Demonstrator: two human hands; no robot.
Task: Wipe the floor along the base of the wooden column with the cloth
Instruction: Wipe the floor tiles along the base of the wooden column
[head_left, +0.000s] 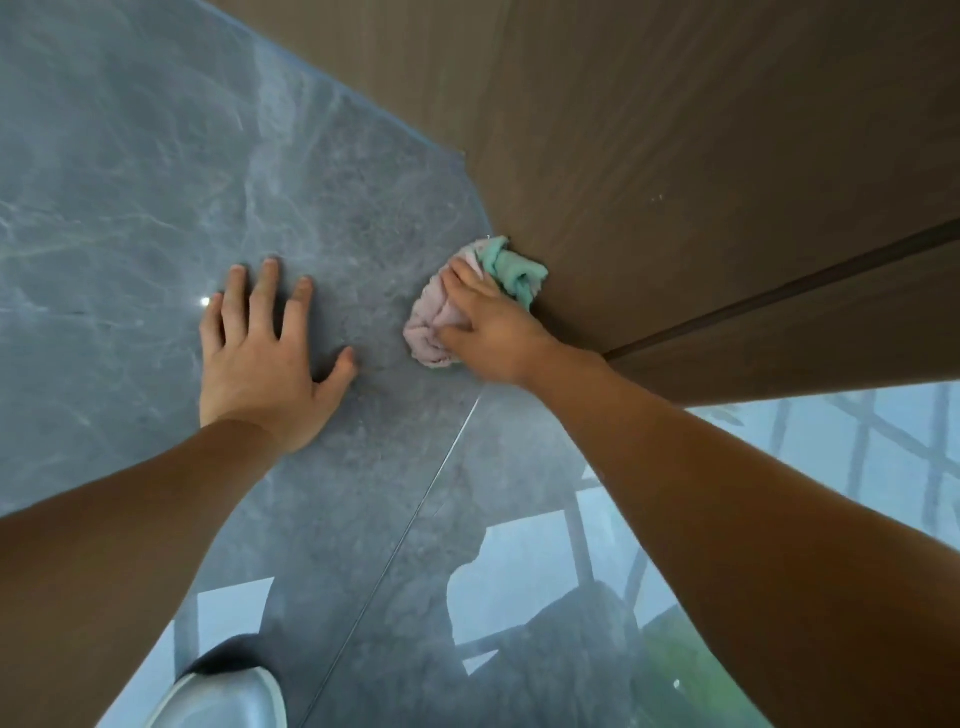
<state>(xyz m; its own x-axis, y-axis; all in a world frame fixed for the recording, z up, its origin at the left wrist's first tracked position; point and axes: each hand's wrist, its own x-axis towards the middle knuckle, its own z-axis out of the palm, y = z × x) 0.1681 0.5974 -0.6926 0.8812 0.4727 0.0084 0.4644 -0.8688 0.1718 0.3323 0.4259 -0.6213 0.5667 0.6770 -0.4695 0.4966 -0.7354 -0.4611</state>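
Note:
A crumpled pink and teal cloth lies on the grey marble floor, pressed against the foot of the brown wooden column. My right hand lies on top of the cloth and grips it, covering its middle. My left hand rests flat on the floor to the left, fingers spread, holding nothing. A bare strip of floor separates the two hands.
The column's base edge runs diagonally from upper left to the right. A thin tile joint crosses the glossy floor below my hands. A white shoe toe shows at the bottom edge. Window reflections shine on the floor at lower right.

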